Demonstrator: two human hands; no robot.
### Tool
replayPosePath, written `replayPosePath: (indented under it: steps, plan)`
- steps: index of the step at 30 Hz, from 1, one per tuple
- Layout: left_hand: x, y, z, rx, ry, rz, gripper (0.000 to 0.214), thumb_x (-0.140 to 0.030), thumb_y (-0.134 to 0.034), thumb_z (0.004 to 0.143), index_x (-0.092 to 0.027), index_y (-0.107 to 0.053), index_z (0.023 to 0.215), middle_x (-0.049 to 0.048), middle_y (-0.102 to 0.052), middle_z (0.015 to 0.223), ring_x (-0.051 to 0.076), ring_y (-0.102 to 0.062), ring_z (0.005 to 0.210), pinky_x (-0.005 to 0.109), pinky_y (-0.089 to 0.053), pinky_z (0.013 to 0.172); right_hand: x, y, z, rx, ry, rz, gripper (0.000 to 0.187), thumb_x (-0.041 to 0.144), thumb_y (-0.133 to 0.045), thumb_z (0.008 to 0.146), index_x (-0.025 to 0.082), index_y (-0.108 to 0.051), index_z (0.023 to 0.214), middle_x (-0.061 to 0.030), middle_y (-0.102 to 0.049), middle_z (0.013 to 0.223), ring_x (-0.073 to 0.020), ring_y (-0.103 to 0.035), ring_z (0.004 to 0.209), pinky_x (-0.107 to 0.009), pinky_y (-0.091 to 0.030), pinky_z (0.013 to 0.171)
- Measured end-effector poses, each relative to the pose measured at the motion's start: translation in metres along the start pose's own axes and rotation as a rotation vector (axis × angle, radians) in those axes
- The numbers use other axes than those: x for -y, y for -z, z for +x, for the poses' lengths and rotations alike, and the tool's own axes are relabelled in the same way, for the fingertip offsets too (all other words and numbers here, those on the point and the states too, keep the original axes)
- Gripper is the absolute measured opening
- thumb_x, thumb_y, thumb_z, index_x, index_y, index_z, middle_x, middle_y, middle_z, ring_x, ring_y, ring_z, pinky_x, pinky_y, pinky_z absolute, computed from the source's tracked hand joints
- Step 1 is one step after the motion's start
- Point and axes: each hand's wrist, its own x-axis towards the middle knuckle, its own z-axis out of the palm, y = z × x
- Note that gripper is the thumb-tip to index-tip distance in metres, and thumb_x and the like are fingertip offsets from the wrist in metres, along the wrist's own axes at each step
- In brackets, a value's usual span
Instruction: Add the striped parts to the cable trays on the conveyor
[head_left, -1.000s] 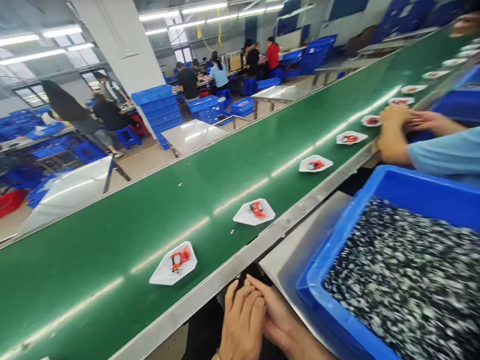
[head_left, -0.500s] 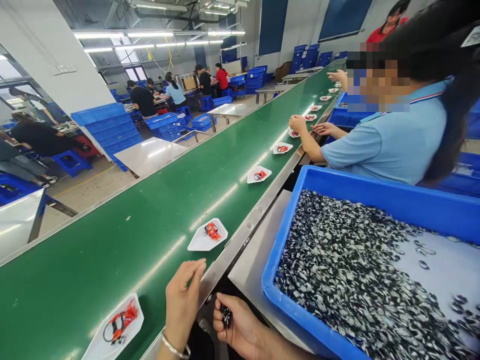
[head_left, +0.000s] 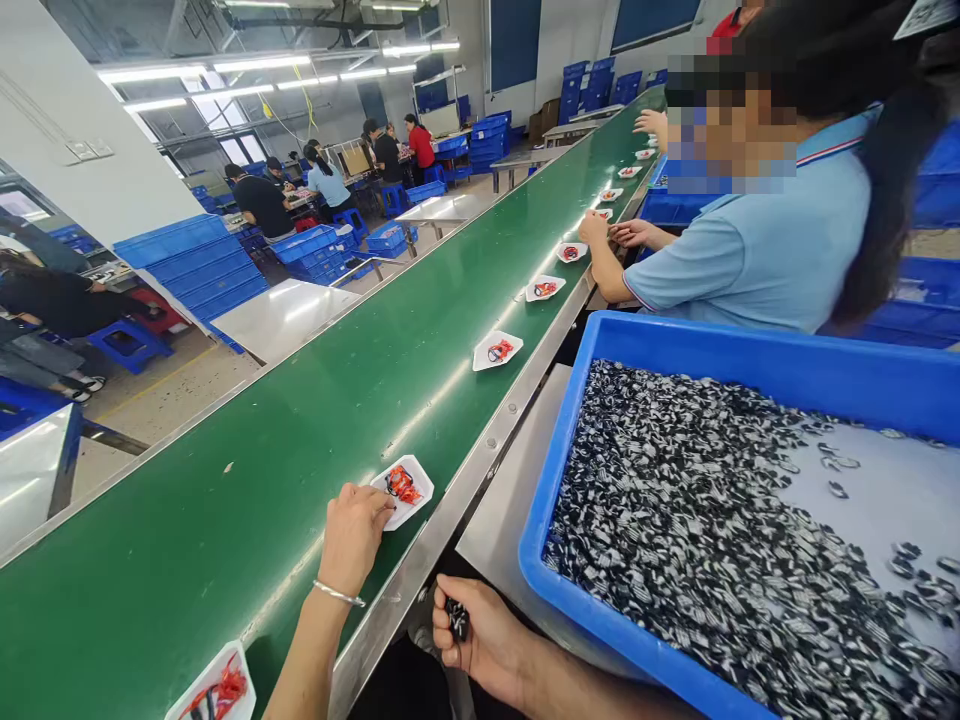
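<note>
My left hand (head_left: pixel 352 535) reaches onto the green conveyor belt (head_left: pixel 225 480) and its fingertips pinch the near edge of a white tray (head_left: pixel 401 488) that carries an orange and black part. My right hand (head_left: pixel 480 630) hangs below the belt's metal edge, closed round a few small black pieces (head_left: pixel 457 618). Another white tray with an orange part (head_left: pixel 212 690) lies on the belt by my left forearm. More trays (head_left: pixel 497 350) follow in a row up the belt.
A blue bin (head_left: pixel 675 345) full of small black and white pieces stands at my right on a metal shelf. A person in a light blue shirt (head_left: pixel 765 240) works at the belt beyond it. Blue crates, stools and other workers fill the far side.
My left hand moved forward onto the belt and took the edge of the white tray. The trays have travelled toward me along the belt. My right hand stayed closed on the black pieces.
</note>
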Motion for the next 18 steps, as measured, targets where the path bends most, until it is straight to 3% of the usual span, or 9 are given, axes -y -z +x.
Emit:
replayPosePath:
  steps: [2,5,8,11,14,18]
  plan:
    - [0.001,0.006,-0.010,-0.039,0.010,0.057,0.022,-0.029,-0.047,0.083,-0.027,-0.067,0.076,0.0011,-0.065,0.088,0.020,-0.047,0.079,0.032,-0.033,0.067,0.001,0.000,0.000,-0.007,0.002,0.006,0.025,0.037,-0.053,0.079,0.014,-0.047,0.070,0.0026,-0.046,0.058,-0.0056,-0.044,0.044,-0.017,-0.029,0.043]
    - [-0.010,0.005,-0.041,-0.197,-0.047,0.082,0.023,-0.031,-0.045,0.086,-0.024,-0.066,0.079,0.0016,-0.064,0.085,0.018,-0.048,0.076,0.032,-0.035,0.066,0.000,0.001,0.001,-0.009,0.012,0.024,0.027,0.038,-0.056,0.078,0.013,-0.048,0.071,0.0029,-0.047,0.058,-0.0055,-0.045,0.045,-0.017,-0.031,0.043]
    - [-0.038,-0.018,-0.079,-0.254,-0.225,-0.017,0.019,-0.031,-0.047,0.086,-0.026,-0.064,0.080,-0.0005,-0.063,0.080,0.015,-0.051,0.076,0.030,-0.037,0.065,-0.002,0.001,0.001,0.000,0.043,0.084,0.027,0.037,-0.061,0.075,0.012,-0.052,0.073,0.0018,-0.050,0.061,-0.0060,-0.049,0.049,-0.017,-0.037,0.047]
    - [-0.069,-0.048,-0.106,-0.373,-0.234,-0.061,0.029,-0.033,-0.037,0.090,-0.023,-0.063,0.083,0.0019,-0.063,0.091,0.019,-0.051,0.090,0.038,-0.038,0.079,-0.005,0.001,0.001,-0.008,0.050,0.183,0.025,0.032,-0.064,0.074,0.009,-0.056,0.076,-0.0021,-0.057,0.068,-0.0068,-0.053,0.057,-0.016,-0.039,0.050]
    - [-0.086,-0.064,-0.115,-0.368,-0.193,-0.011,0.029,-0.028,-0.035,0.090,-0.020,-0.062,0.087,0.0027,-0.062,0.097,0.021,-0.048,0.099,0.045,-0.031,0.092,-0.007,0.001,0.000,0.002,-0.002,0.238,0.023,0.027,-0.064,0.074,0.006,-0.058,0.079,-0.0054,-0.060,0.074,-0.0073,-0.055,0.062,-0.014,-0.040,0.051]
    - [-0.090,-0.066,-0.114,-0.404,-0.187,-0.042,0.032,-0.023,-0.031,0.091,-0.018,-0.062,0.083,0.0021,-0.061,0.087,0.018,-0.050,0.095,0.044,-0.028,0.098,-0.009,0.002,0.001,0.044,-0.068,0.356,0.018,0.022,-0.062,0.076,0.004,-0.057,0.078,-0.0040,-0.059,0.071,-0.0054,-0.055,0.059,-0.011,-0.040,0.050]
